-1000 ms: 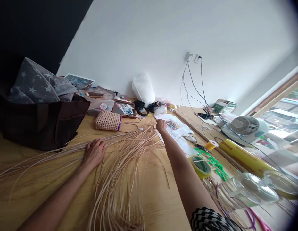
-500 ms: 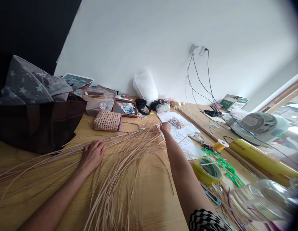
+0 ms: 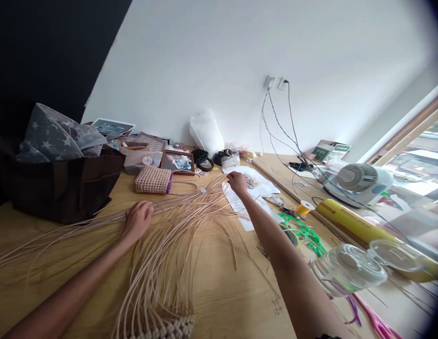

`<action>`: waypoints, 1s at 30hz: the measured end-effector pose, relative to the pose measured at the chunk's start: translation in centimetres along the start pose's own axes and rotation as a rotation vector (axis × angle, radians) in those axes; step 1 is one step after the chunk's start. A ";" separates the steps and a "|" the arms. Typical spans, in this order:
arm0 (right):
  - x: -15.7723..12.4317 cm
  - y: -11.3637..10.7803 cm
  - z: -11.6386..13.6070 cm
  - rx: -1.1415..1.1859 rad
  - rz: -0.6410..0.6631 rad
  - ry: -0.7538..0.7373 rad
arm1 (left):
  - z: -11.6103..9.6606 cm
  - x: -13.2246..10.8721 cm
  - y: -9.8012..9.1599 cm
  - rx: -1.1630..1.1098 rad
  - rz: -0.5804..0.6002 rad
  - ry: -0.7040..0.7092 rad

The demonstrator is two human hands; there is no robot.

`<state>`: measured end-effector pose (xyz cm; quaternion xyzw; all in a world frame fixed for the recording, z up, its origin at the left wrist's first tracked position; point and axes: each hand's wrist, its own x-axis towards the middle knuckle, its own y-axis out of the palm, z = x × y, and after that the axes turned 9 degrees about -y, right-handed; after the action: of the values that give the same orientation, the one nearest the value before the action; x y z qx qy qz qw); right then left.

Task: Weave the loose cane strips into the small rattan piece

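Note:
Pale cane strands point(image 3: 162, 263) fan out across the wooden table point(image 3: 219, 301), rising from a cream woven piece point(image 3: 162, 328) at the bottom edge of the view. My left hand point(image 3: 137, 220) lies flat on top of the strands, pressing them down. Farther out, my right hand point(image 3: 236, 182) reaches to the far ends of the strands, just above a sheet of printed paper point(image 3: 240, 205). Its fingers pinch together on what looks like a thin strand. Most of the woven piece is cut off by the frame.
A dark brown tote bag point(image 3: 60, 193) with star-patterned cloth stands at the left. Behind the strands lie a knitted pouch point(image 3: 151, 179) and a framed picture point(image 3: 177, 161). To the right are a yellow roll of cling film point(image 3: 349, 223), a desk fan point(image 3: 356, 183), green plastic pieces point(image 3: 302, 233) and clear plastic lids point(image 3: 348, 266).
The view has swung, bringing the woven piece in at the bottom. My right hand has shifted slightly left and closed its fingers. My left hand stays on the strands.

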<state>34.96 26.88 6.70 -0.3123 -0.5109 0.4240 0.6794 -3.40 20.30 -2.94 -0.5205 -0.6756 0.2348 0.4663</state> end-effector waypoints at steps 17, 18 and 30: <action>-4.1 -3.2 -1.1 0.041 0.054 -0.153 | -16.6 7.5 10.6 0.118 0.370 0.154; -4.1 -2.9 -1.3 0.059 0.044 -0.148 | -16.6 7.7 11.1 0.126 0.377 0.142; -2.9 -1.1 -1.7 0.309 -0.116 -0.006 | -15.6 8.1 13.5 0.117 0.373 0.096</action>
<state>36.55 23.81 5.88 -0.1727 -0.4588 0.4587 0.7411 16.65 29.80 -3.59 -0.6192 -0.5298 0.3308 0.4760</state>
